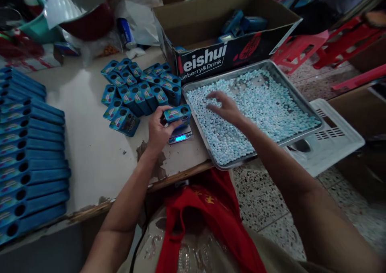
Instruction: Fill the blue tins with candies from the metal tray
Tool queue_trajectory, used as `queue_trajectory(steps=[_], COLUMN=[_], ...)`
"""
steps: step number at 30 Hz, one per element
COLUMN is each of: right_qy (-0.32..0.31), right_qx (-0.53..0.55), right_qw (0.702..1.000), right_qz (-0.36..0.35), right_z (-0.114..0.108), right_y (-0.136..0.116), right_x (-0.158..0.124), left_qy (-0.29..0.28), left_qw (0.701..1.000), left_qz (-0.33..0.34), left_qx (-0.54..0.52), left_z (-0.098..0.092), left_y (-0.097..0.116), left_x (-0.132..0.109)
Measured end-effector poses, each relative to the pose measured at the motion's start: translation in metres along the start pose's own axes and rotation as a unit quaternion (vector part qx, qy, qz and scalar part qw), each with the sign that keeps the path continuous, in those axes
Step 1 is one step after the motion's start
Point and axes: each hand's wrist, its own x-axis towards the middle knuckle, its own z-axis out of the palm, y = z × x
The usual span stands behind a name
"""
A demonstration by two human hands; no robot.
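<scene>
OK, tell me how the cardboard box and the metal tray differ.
The cardboard box has tall walls; the metal tray has a low rim. The box's front carries printed lettering; the tray's rim looks plain. Blue containers lie in the box, small pale-blue pieces in the tray. Both are open on top.

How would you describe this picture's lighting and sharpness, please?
Head view: dim overall; the scale's display glows bright blue; large lettering on the carton is readable, but print on the stacked blue containers is smeared; the right forearm looks stretched.
</scene>
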Motion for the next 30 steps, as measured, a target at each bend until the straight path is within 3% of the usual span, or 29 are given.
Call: queue_trajectory(steps=[3,7,9,11,13,14,16,18,23,28,30], right_qy=[-0.151,-0.201,-0.218,-0.169,-0.038,0.039,0.143,0.182,0.220,0.274,0.265], right_qx=[-0.224,-0.371,-0.370,-0.321,-0.182,-0.073,0.139,0.261,0.302,0.416,0.429], right_qw=[0.962,0.904,0.902,0.931,0.972,0.976,0.940,0.902,0.893,0.814,0.805], right_qz=[-0.045,-0.064,-0.041,0.029,0.144,0.202,0.278,0.293,0.249,0.300,0.313], right_z=[0.008,0.015,0.012,0.005,-0.004,-0.008,-0.016,-0.022,-0.022,-0.016,-0.016], right_y=[0.006,-0.010,-0.015,-0.014,-0.012,-0.011,-0.009,-0.009,-0.003,0.009,0.012], right_x=[-0.030,-0.050,-0.051,-0.050,-0.049,-0.048,-0.047,-0.046,-0.046,-0.040,-0.040], left_qy=[-0.009,-0.012,-0.015,-0.003,0.019,0.031,0.050,0.054,0.042,0.034,0.034], left_qw=[0.999,0.999,1.000,1.000,1.000,0.999,0.999,0.999,0.998,0.997,0.997], left_qz=[-0.028,-0.021,-0.015,-0.011,-0.006,-0.003,0.001,0.001,0.011,0.031,0.024], left_qx=[-0.022,-0.024,-0.023,-0.026,-0.022,-0.017,-0.004,0.010,0.044,0.062,0.060], left_z=[-0.005,-0.007,-0.011,-0.019,-0.029,-0.034,-0.043,-0.047,-0.047,-0.049,-0.049], left_y=[-0.009,-0.014,-0.012,-0.007,-0.001,0.002,0.007,0.010,0.011,0.017,0.019], left_x=[-0.006,-0.004,-0.002,-0.001,-0.003,-0.004,-0.008,-0.013,-0.020,-0.020,-0.019])
